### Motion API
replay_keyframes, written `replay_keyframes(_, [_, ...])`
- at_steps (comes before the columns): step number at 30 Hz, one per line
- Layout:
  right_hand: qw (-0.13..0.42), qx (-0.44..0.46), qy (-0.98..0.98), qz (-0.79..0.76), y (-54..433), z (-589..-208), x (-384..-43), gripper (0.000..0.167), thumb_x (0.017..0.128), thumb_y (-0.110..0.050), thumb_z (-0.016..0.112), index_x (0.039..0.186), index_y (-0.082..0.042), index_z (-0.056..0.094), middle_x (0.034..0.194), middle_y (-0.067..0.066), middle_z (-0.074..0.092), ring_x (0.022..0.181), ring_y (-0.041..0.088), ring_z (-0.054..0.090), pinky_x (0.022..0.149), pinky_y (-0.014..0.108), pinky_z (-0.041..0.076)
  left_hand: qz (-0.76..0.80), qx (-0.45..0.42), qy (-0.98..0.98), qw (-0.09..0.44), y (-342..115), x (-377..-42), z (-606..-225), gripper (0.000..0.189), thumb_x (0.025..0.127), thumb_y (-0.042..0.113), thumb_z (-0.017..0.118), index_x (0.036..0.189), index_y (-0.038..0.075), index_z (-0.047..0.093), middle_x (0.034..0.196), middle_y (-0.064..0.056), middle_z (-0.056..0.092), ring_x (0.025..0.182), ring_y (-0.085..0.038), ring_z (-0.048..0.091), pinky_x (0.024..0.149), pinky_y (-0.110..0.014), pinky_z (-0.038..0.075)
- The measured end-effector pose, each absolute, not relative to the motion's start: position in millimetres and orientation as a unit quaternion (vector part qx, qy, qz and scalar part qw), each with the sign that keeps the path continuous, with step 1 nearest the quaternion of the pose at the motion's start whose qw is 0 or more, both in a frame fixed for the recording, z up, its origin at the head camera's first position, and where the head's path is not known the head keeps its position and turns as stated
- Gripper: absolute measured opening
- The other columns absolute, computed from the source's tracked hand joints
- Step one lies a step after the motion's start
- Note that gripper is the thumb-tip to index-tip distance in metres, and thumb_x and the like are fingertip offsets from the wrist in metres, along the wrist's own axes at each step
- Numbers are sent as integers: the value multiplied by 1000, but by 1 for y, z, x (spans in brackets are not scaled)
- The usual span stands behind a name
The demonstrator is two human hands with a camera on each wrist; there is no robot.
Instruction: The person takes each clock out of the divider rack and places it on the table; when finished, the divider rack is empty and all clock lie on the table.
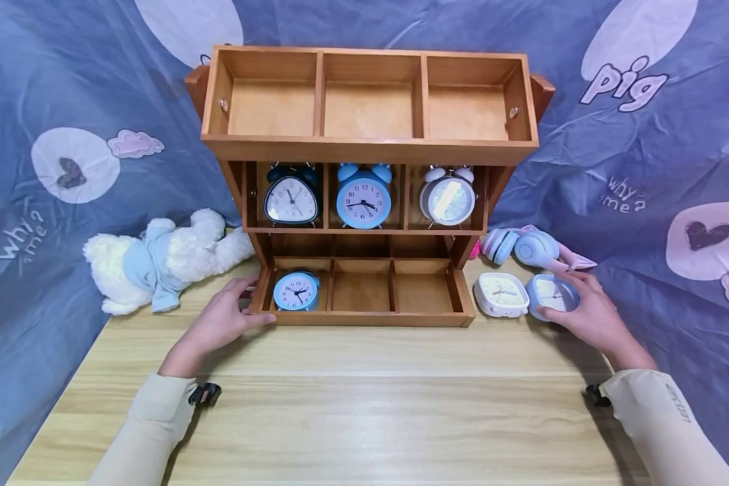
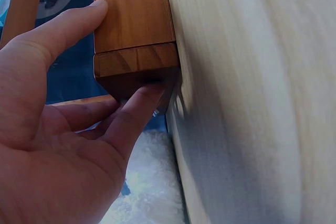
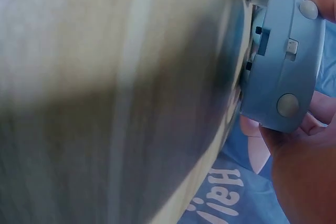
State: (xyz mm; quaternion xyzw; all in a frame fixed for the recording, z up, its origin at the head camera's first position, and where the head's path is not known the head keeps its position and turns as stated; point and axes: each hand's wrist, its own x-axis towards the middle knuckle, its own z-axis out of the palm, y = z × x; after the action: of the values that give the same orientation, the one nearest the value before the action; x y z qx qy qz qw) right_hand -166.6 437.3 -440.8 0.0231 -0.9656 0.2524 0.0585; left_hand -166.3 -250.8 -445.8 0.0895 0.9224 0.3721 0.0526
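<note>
Left hand [image 1: 226, 312]: rack [image 1: 369, 152] gripped at corner | right hand [image 1: 592, 316]: blue clock [image 1: 548, 290] pinched | white clock [image 1: 500, 295] seated left of right hand

Four clocks [image 1: 364, 202] are held in the rack [image 1: 369, 152]. To its right, two clocks [image 1: 550, 291] are found before headphones [image 1: 534, 248]; to its left, a plush toy [image 1: 185, 260] is laid.

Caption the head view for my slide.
Left hand gripping the lower left corner of a wooden shelf, right hand holding a blue clock beside a white clock.
</note>
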Motion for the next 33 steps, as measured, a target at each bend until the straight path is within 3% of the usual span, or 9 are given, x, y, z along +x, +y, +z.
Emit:
replay_keyframes(5, [45,10,-970,237,436,-444,-167,98,92,-39,88,167,4,43,165,45,34,141,73,36,102,87,32,371,95,922,51,-250,-168,-444,101,95,38,92,169,-6,38,168,-34,45,138,-55,66,115,-66,57])
replay_keyframes(10, [44,11,-970,239,438,-446,-168,96,92,-38,88,166,5,44,164,45,34,141,72,37,101,86,33,377,96,920,53,-250,-167,-444,100,96,37,92,169,-6,39,168,-33,46,138,-55,65,116,-66,57])
replay_keyframes(21, [38,20,-965,260,442,-450,-169,96,92,-36,89,165,7,44,163,48,34,143,70,37,110,84,34,381,91,918,56,-249,-165,-446,101,95,36,92,169,-6,38,168,-34,45,138,-55,66,115,-65,58])
replay_keyframes(30, [17,-6,-961,276,446,-448,-170,104,96,-48,86,171,5,35,173,45,28,157,73,21,120,93,17,380,90,919,53,-251,-165,-447,102,95,37,93,169,-6,38,169,-34,44,136,-56,67,114,-64,59])
replay_keyframes(33, [26,-5,-961,277,446,-448,-170,102,97,-47,86,169,5,37,171,45,31,158,72,23,121,92,20,378,89,920,53,-251,-165,-447,102,95,37,92,169,-6,38,169,-34,44,136,-56,67,113,-64,59])
